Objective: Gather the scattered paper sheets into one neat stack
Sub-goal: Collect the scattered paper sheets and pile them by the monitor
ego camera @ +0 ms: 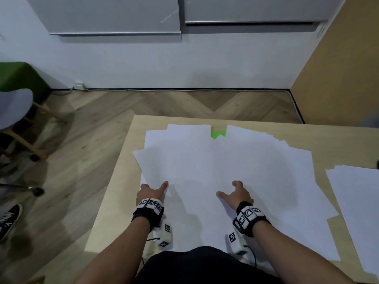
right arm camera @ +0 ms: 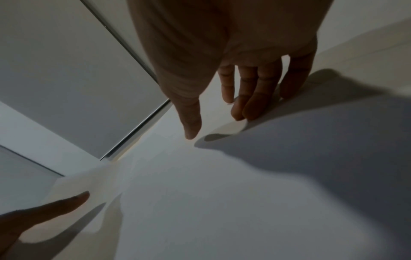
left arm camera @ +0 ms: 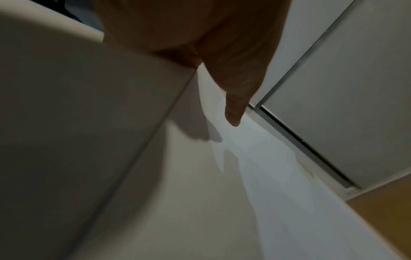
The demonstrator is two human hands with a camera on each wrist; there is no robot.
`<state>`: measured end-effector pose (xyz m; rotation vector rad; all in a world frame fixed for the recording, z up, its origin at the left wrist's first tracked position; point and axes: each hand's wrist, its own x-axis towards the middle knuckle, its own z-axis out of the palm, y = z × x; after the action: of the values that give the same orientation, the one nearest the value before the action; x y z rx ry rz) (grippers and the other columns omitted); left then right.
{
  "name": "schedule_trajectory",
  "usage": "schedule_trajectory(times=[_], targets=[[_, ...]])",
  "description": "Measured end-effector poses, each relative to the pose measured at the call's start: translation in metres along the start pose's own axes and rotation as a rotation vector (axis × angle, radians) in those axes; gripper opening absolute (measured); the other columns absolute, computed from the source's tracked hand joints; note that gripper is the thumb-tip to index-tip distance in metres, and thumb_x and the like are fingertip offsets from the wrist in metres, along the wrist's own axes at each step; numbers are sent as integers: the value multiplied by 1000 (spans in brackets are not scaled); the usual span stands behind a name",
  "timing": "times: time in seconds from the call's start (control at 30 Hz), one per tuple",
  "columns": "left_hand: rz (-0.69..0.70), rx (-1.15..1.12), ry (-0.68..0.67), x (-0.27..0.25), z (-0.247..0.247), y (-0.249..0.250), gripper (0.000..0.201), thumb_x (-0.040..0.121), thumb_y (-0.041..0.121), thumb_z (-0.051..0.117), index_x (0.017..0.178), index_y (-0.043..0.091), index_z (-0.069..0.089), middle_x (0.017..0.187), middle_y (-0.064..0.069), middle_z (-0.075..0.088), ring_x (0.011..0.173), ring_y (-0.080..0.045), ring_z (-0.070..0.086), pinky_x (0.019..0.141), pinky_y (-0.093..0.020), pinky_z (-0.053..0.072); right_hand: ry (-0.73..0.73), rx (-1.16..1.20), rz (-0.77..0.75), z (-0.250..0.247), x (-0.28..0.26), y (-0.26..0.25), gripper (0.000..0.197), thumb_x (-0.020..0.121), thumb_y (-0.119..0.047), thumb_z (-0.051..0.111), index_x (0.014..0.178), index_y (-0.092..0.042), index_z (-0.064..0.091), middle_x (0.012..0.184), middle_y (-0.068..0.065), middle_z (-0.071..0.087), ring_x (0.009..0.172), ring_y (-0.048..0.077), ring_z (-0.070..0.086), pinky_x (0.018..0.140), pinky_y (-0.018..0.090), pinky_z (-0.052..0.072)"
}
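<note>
Several white paper sheets [ego camera: 235,160] lie fanned and overlapping across the light wooden table [ego camera: 114,191]. My left hand [ego camera: 153,190] is at the spread's near left edge. Its thumb [left arm camera: 233,112] stretches out over the paper, and a raised sheet [left arm camera: 89,123] hides its fingers. My right hand [ego camera: 232,191] is spread on the sheets in the middle. Its fingertips [right arm camera: 242,112] touch the paper and its thumb [right arm camera: 191,126] points away from them. Neither hand visibly grips a sheet. The left thumb [right arm camera: 55,205] also shows low in the right wrist view.
A second group of white sheets [ego camera: 356,212] lies at the table's right edge. A green patch [ego camera: 218,134] peeks out between sheets at the far side. A grey chair [ego camera: 14,107] and a shoe [ego camera: 10,220] are on the floor to the left.
</note>
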<state>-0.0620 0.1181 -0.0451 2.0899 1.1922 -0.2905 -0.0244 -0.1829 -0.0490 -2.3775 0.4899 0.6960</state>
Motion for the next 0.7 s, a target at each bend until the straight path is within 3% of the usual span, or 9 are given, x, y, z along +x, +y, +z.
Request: schedule_trajectory(times=[0.13, 0.27, 0.33, 0.43, 0.53, 0.6, 0.63, 0.7], targets=[[43, -74, -29, -8, 6, 12, 86, 61, 68, 69, 123, 10, 57, 122, -11, 63, 115, -35, 58, 94, -44, 50, -26, 53, -7, -1, 3, 8, 80, 71, -60, 71, 137, -30, 36, 126, -2, 57, 118, 22, 55, 106, 44, 38], [127, -223, -78, -21, 6, 26, 47, 77, 39, 74, 111, 13, 56, 112, -9, 68, 103, -31, 64, 86, -35, 50, -46, 110, -13, -2, 6, 13, 77, 73, -56, 72, 138, -30, 39, 108, -7, 55, 115, 21, 56, 106, 43, 40], [179, -305, -83, -18, 4, 27, 47, 77, 46, 69, 113, 18, 60, 110, -4, 70, 102, -29, 66, 90, -37, 53, -45, 132, -11, -4, 6, 13, 75, 74, -54, 72, 137, -30, 40, 107, -7, 53, 115, 21, 56, 106, 41, 41], [212, -401, -98, -3, 0, 20, 68, 73, 70, 59, 124, 26, 62, 116, 5, 71, 108, -21, 66, 97, -44, 52, -35, 150, -14, -3, 6, 15, 74, 74, -54, 73, 137, -29, 42, 113, -5, 57, 117, 20, 56, 107, 41, 41], [195, -524, -128, -1, -10, 21, 39, 75, 60, 63, 98, 29, 70, 94, 11, 74, 88, -17, 70, 86, -39, 55, -23, 149, -34, -1, 6, 14, 77, 71, -57, 74, 136, -30, 43, 128, -2, 58, 118, 19, 55, 106, 42, 42], [165, -594, -107, -4, -18, 24, 36, 72, 56, 66, 79, 21, 61, 73, 5, 61, 68, -21, 56, 71, -32, 47, -15, 144, -48, 1, 6, 15, 79, 67, -59, 75, 135, -32, 43, 130, -1, 56, 118, 17, 55, 104, 43, 43], [152, -618, -98, -3, -20, 25, 35, 74, 53, 66, 80, 20, 57, 70, 2, 53, 69, -19, 49, 67, -30, 42, -10, 134, -56, 3, 7, 15, 80, 65, -60, 75, 134, -33, 43, 130, -1, 56, 117, 16, 56, 104, 43, 43], [158, -600, -98, -4, -26, 26, 22, 87, 42, 62, 87, 22, 55, 79, 6, 51, 81, -17, 46, 69, -26, 40, -5, 110, -66, 4, 7, 16, 82, 63, -59, 75, 134, -34, 43, 131, -2, 54, 116, 15, 56, 103, 43, 44]])
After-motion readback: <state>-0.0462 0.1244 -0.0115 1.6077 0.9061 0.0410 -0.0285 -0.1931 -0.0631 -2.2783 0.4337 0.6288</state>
